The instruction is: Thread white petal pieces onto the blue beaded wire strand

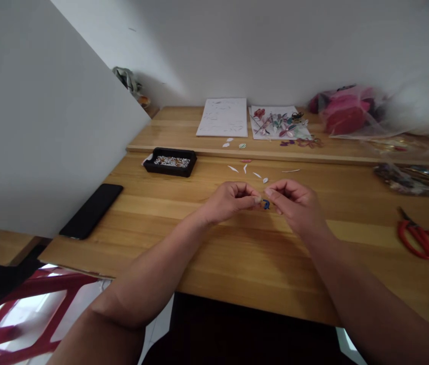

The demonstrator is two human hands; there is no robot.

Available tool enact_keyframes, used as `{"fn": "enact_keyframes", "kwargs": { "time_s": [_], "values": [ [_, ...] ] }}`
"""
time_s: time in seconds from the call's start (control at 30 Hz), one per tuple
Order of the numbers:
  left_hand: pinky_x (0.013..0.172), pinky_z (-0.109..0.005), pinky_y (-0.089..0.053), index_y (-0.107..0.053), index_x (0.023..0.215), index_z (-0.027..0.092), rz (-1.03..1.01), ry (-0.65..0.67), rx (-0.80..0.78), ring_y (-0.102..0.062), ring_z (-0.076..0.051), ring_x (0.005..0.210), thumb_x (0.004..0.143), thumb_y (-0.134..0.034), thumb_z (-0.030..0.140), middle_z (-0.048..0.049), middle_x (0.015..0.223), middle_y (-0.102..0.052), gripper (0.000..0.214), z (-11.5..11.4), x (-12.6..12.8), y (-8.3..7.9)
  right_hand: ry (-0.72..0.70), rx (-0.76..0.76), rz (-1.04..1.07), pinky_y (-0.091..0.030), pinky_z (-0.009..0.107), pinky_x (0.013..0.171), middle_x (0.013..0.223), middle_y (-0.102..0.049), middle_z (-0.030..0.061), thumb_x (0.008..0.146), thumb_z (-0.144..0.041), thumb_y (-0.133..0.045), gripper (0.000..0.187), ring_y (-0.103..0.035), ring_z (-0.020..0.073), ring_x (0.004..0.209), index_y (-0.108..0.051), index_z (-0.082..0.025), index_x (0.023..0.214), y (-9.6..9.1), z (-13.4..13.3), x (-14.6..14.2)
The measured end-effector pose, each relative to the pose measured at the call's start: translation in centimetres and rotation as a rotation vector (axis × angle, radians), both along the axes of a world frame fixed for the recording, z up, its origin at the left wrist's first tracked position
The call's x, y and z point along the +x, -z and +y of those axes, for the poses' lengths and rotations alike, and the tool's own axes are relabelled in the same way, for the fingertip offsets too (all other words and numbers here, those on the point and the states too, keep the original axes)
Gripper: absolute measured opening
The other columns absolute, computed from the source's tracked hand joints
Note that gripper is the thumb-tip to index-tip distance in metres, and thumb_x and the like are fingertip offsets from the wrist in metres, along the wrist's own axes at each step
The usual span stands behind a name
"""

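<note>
Over the middle of the wooden table, my left hand (235, 202) and my right hand (292, 203) meet fingertip to fingertip. A small blue curled piece (266, 204) shows between them; its kind is too small to tell. The left thumb and forefinger pinch at its left side. My right thumb and forefinger are pressed together just above and right of it, and what they grip is too small to make out. Just beyond the fingers lie small white leaf-shaped pieces (257, 175), a small oval piece (265, 180) and a thin stick (291, 171).
A black tray (172, 171) of small beads and a black phone (92, 212) are on the left. Red-handled scissors (423, 241) lie at right. On the raised back shelf are a white sheet (222, 119), colourful wire-like flower pieces (281, 123) and a plastic bag (351, 114) with pink contents.
</note>
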State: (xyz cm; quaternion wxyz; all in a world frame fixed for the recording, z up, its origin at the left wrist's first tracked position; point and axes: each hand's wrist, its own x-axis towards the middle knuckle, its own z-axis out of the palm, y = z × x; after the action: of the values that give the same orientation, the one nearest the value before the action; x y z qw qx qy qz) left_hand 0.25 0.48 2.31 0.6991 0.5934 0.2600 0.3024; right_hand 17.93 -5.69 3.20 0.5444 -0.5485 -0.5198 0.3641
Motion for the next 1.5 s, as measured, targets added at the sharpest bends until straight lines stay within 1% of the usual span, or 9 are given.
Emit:
{"fn": "enact_keyframes", "kwargs": {
  "time_s": [0.1,0.23,0.47,0.67,0.83,0.97,1.13,1.33,1.5],
  "values": [
    [0.074,-0.027,-0.048,-0.069,0.082,0.015,-0.029,-0.008,-0.057,-0.061,-0.010,0.071,0.074,-0.082,0.037,-0.0026,0.079,-0.070,0.027,0.0,0.0,-0.2,-0.043,-0.096,0.156,-0.034,0.025,0.045,0.062,-0.059,-0.0031,0.075,-0.038,-0.080,0.021,-0.043,0.0078,0.047,-0.067,-0.022,0.073,0.4,0.4,0.0],
    [0.070,-0.025,-0.046,-0.069,0.082,0.015,-0.059,-0.120,-0.073,-0.056,-0.008,0.068,0.072,-0.083,0.040,-0.0014,0.078,-0.069,0.031,0.2,0.1,-0.1,-0.102,-0.197,0.315,-0.038,0.023,0.044,0.061,-0.061,-0.0039,0.069,-0.041,-0.085,0.029,-0.045,0.0066,0.044,-0.065,-0.021,0.072,0.9,0.5,-0.5],
    [0.070,-0.025,-0.046,-0.067,0.082,0.015,-0.041,-0.319,0.012,-0.055,-0.008,0.068,0.076,-0.078,0.036,-0.0019,0.079,-0.069,0.025,0.4,0.5,0.3,-0.206,-0.306,0.354,-0.044,0.024,0.045,0.064,-0.066,-0.0012,0.071,-0.041,-0.085,0.030,-0.051,0.0081,0.046,-0.064,-0.019,0.071,1.2,-0.3,-1.8],
    [0.066,-0.025,-0.045,-0.066,0.083,0.015,0.135,-0.397,0.251,-0.058,-0.011,0.069,0.080,-0.072,0.031,-0.0031,0.078,-0.069,0.016,0.3,0.7,0.7,-0.183,-0.186,0.085,-0.036,0.026,0.046,0.064,-0.062,-0.0016,0.081,-0.039,-0.076,0.023,-0.046,0.0086,0.047,-0.064,-0.020,0.073,0.8,-0.8,-1.7],
    [0.065,-0.025,-0.046,-0.069,0.081,0.016,0.231,-0.314,0.395,-0.058,-0.011,0.067,0.082,-0.069,0.028,-0.0030,0.079,-0.071,0.012,0.0,0.5,0.5,-0.040,0.011,-0.082,-0.032,0.027,0.053,0.062,-0.052,-0.0031,0.082,-0.030,-0.072,0.017,-0.041,0.0102,0.056,-0.063,-0.021,0.070,0.0,-0.7,-0.9],
    [0.065,-0.025,-0.045,-0.069,0.081,0.015,0.193,-0.172,0.351,-0.058,-0.010,0.067,0.082,-0.071,0.028,-0.0033,0.078,-0.071,0.013,-0.5,0.3,-0.1,-0.043,-0.004,0.011,-0.030,0.028,0.052,0.059,-0.050,-0.0037,0.080,-0.030,-0.073,0.018,-0.039,0.0100,0.055,-0.062,-0.022,0.068,-0.3,-0.2,-0.1],
    [0.073,-0.027,-0.049,-0.068,0.084,0.014,-0.011,-0.031,0.140,-0.062,-0.012,0.074,0.080,-0.078,0.038,-0.0049,0.082,-0.071,0.026,-0.5,0.0,-0.3,-0.076,-0.139,0.230,-0.023,0.026,0.044,0.055,-0.049,-0.0055,0.072,-0.036,-0.078,0.022,-0.032,0.0068,0.046,-0.062,-0.022,0.068,0.0,0.3,0.1],
    [0.074,-0.027,-0.049,-0.068,0.082,0.015,-0.080,-0.174,0.062,-0.058,-0.010,0.070,0.077,-0.080,0.042,-0.0035,0.080,-0.070,0.030,0.0,0.2,-0.1,-0.146,-0.317,0.464,-0.028,0.022,0.042,0.054,-0.053,-0.0063,0.064,-0.034,-0.084,0.029,-0.036,0.0056,0.042,-0.059,-0.022,0.072,0.7,0.3,-0.6],
    [0.074,-0.027,-0.049,-0.067,0.083,0.015,-0.045,-0.320,0.071,-0.060,-0.010,0.071,0.079,-0.076,0.035,-0.0035,0.080,-0.071,0.023,0.2,0.6,0.4,-0.208,-0.379,0.460,-0.036,0.022,0.043,0.060,-0.061,-0.0035,0.069,-0.038,-0.085,0.032,-0.044,0.0065,0.045,-0.059,-0.021,0.071,1.0,-0.2,-1.5]
  ]
}}
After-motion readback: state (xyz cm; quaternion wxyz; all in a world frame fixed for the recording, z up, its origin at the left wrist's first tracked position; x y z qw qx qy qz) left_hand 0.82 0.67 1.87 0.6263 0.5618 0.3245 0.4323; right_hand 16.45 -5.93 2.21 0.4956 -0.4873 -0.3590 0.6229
